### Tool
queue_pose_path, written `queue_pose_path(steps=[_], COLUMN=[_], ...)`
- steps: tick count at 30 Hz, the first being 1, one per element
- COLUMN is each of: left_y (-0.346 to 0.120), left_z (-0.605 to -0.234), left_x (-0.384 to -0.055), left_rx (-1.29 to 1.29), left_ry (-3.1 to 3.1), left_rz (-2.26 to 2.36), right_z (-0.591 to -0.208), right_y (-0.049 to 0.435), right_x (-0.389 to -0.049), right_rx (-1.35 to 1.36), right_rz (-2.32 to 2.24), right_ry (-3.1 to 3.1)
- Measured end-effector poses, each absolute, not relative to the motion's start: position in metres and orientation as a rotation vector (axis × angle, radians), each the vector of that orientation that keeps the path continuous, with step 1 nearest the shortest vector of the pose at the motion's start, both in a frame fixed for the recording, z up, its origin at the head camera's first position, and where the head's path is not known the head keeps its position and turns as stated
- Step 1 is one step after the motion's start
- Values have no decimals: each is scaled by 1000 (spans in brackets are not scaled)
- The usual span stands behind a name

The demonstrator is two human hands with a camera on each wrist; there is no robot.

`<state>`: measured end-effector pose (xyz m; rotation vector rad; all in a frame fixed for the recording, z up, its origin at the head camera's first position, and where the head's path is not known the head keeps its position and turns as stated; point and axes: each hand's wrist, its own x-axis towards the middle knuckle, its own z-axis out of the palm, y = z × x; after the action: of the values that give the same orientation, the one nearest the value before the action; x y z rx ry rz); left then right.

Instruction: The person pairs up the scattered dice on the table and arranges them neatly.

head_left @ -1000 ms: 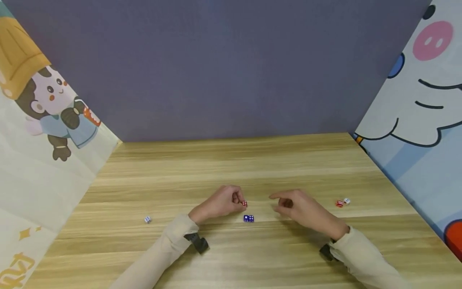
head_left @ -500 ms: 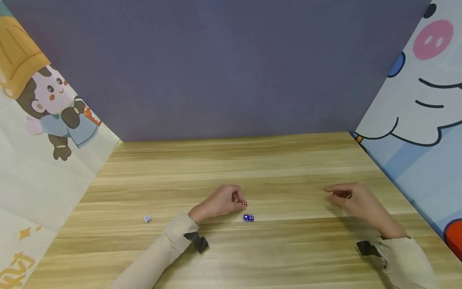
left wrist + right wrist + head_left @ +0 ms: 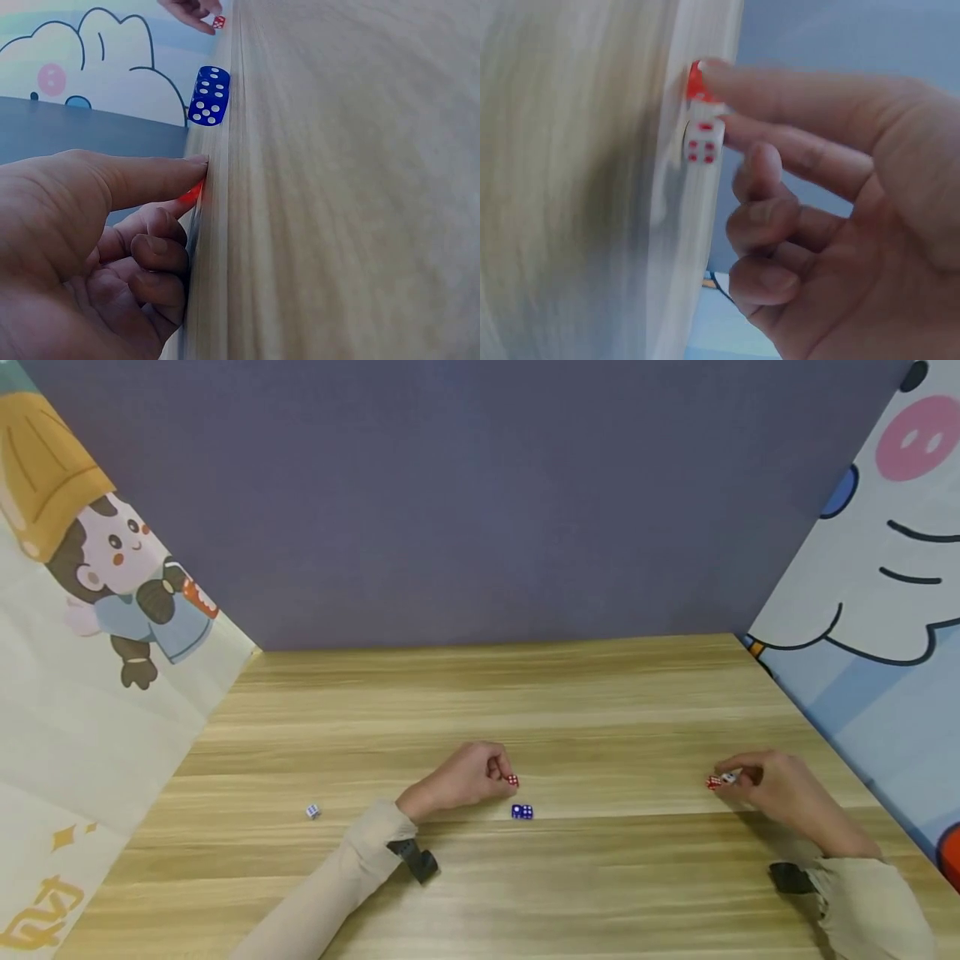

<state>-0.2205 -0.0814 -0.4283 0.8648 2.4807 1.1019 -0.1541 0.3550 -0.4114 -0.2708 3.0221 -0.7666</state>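
Observation:
My left hand (image 3: 467, 777) pinches a red die (image 3: 513, 781) between thumb and index finger, low over the wooden table. In the left wrist view the thumb covers most of that die. Two blue dice (image 3: 522, 812) sit side by side just in front of it, nearer to me. Over at the right, the thumb and index finger of my right hand (image 3: 783, 789) straddle a white die (image 3: 704, 142). A second red die (image 3: 713, 782) lies against its left side, partly behind the thumb in the blurred right wrist view. I cannot tell whether those fingers press on the white die.
Another white die (image 3: 312, 811) stands alone on the left part of the table (image 3: 450, 693). A grey panel (image 3: 480, 510) closes off the back. Printed cartoon walls rise along the left and right sides.
My right hand has moved right, from near the middle to the red and white dice, and its fingers have come down around the white one. My left hand stays in place with its red die.

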Motion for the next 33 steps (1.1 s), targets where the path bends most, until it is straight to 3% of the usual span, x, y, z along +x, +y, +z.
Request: queue_pose_path(steps=[33], left_y=[-81], left_z=[-427], left_x=[-220], left_rx=[829], left_ry=[2481], left_rz=[1109], right_z=[-413], right_y=[341], right_x=[-156], right_rx=[-295], right_rz=[-853], right_ry=[3125])
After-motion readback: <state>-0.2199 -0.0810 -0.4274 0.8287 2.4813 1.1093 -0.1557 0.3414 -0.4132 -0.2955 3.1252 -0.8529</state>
